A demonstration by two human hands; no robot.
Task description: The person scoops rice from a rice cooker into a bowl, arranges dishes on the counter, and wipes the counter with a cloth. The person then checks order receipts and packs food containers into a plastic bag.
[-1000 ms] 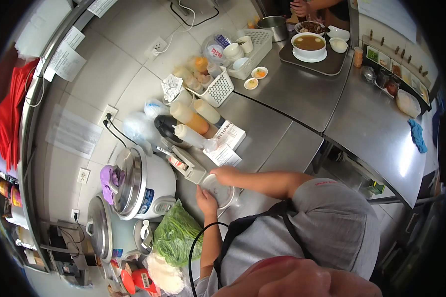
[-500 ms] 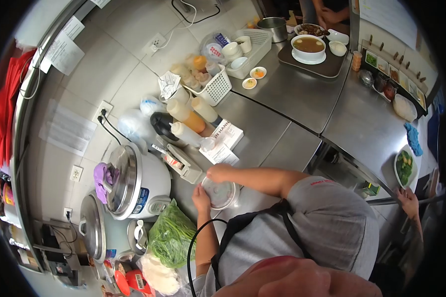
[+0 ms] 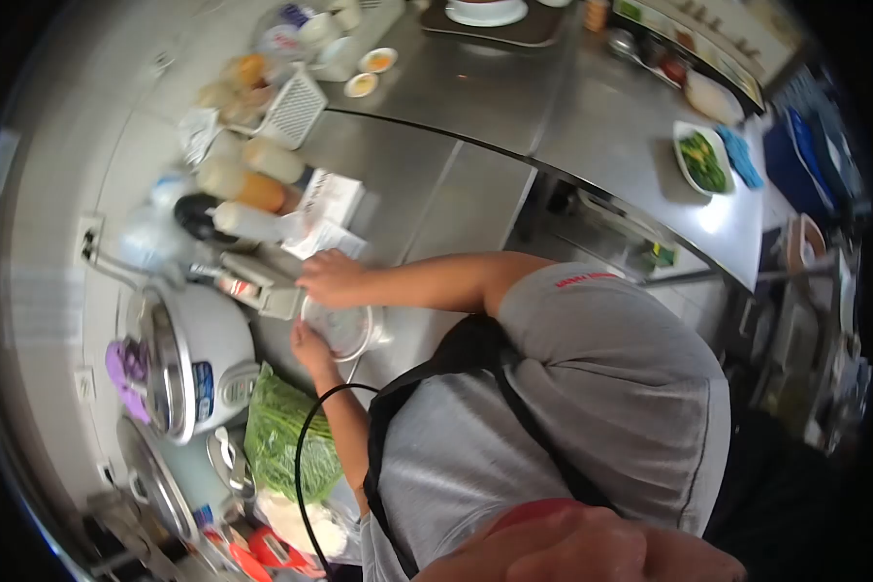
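Observation:
A round plastic tub (image 3: 338, 328) with a translucent lid sits on the steel counter close to my body. My right hand (image 3: 332, 278) grips its far rim, with fingers curled at the lid's edge. On the near left side, my left hand (image 3: 309, 347) closes around the tub's edge, its fingertips partly hidden. Just beyond the hands lie a grey-beige dispenser-like box (image 3: 267, 286) and a printed white box (image 3: 330, 206). Squeeze bottles (image 3: 247, 221) stand behind them.
A rice cooker (image 3: 209, 349) and bagged green vegetables (image 3: 286, 432) crowd the left. A white basket (image 3: 296, 105) holds bottles near the wall. Two small sauce cups (image 3: 362, 85) sit farther back. A dish of greens (image 3: 703, 160) and a blue cloth (image 3: 740, 155) rest on the right counter.
The view has swung, shifting the scene left and up. The dish of greens now sits on the counter, and the other person's hand has left it. Both my hands stay at the tub.

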